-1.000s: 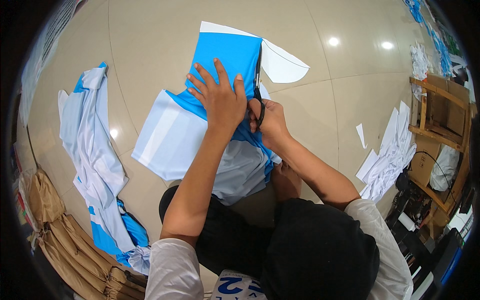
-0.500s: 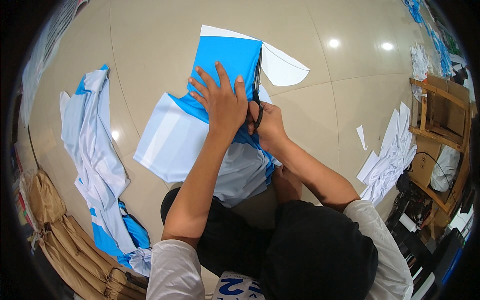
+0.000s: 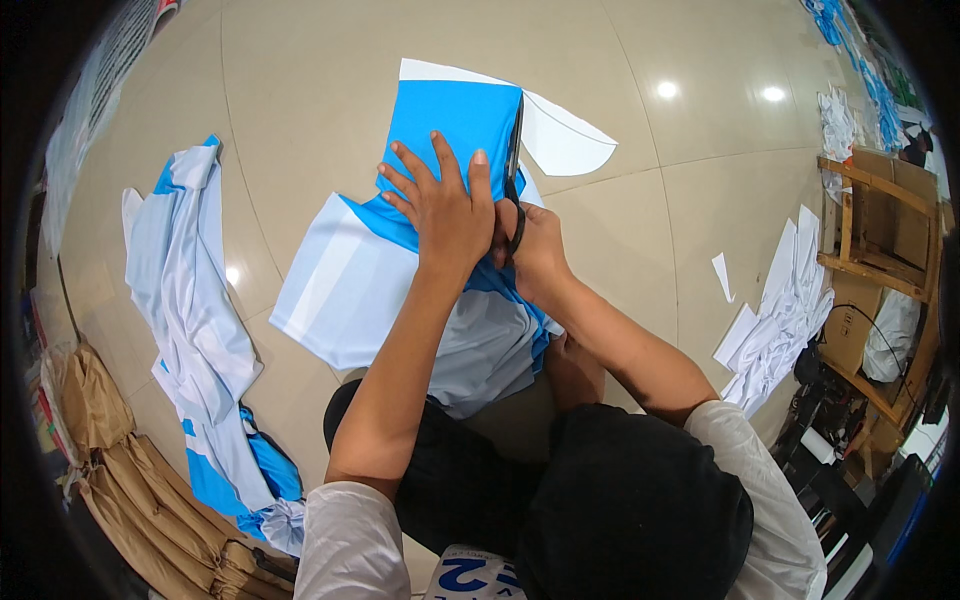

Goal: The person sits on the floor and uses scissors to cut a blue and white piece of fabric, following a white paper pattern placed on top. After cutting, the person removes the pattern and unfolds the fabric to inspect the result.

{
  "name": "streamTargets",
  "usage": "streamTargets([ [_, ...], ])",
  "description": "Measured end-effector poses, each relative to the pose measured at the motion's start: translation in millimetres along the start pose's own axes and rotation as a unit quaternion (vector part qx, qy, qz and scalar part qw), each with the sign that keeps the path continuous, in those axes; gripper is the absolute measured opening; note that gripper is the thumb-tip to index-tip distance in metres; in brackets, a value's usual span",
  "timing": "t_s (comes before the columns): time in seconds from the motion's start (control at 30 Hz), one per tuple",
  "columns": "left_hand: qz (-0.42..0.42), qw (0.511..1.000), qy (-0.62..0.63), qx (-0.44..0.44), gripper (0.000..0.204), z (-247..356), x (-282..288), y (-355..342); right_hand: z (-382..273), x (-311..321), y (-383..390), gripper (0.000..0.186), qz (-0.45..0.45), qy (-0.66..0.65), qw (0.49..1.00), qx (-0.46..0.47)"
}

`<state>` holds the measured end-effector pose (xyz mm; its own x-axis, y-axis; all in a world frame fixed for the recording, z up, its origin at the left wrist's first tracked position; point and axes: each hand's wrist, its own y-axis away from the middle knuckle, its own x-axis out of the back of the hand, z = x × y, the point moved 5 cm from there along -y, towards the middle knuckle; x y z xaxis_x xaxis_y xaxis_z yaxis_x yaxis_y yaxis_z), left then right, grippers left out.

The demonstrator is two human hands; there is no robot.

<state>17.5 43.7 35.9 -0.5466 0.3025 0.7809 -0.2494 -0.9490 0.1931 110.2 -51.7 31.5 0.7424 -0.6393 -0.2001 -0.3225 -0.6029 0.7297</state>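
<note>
Left hand point(image 3: 445, 205) is lying spread flat, pressing the blue fabric piece point(image 3: 440, 130) to the floor point(image 3: 300, 90). Right hand point(image 3: 535, 250) is closing its grip on black scissors point(image 3: 514, 170), blades running along the fabric edge just beside the left fingertips point(image 3: 481, 160). Risk: fingers this near the blades may get nicked; loose white paper pattern point(image 3: 560, 135) beyond the grip could be slipping, skewing the cut.

One scissors point(image 3: 514, 180), two hands, two fabric heaps.
</note>
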Motion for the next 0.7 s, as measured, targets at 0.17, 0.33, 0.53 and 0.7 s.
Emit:
streamTargets([
  [0.17, 0.003, 1.0, -0.002, 0.001, 0.08, -1.9, -1.1, 0.2, 0.4, -2.4, -1.9, 0.029, 0.0, -0.012, 1.0, 0.006],
  [0.33, -0.013, 1.0, 0.013, 0.008, 0.083, 1.8, 2.5, 1.7, -2.0, -8.1, 1.3, 0.021, 0.008, -0.007, 1.0, -0.011],
  [0.53, -0.023, 1.0, 0.007, 0.014, 0.085, 3.8, 4.2, 2.2, -1.6, -8.9, 1.5, 0.019, 0.0, -0.018, 1.0, 0.0],
  [0.7, -0.03, 0.999, 0.012, 0.017, 0.085, 3.3, 5.4, 3.3, 1.7, -9.4, -0.7, 0.019, -0.003, -0.019, 1.0, 0.007],
])
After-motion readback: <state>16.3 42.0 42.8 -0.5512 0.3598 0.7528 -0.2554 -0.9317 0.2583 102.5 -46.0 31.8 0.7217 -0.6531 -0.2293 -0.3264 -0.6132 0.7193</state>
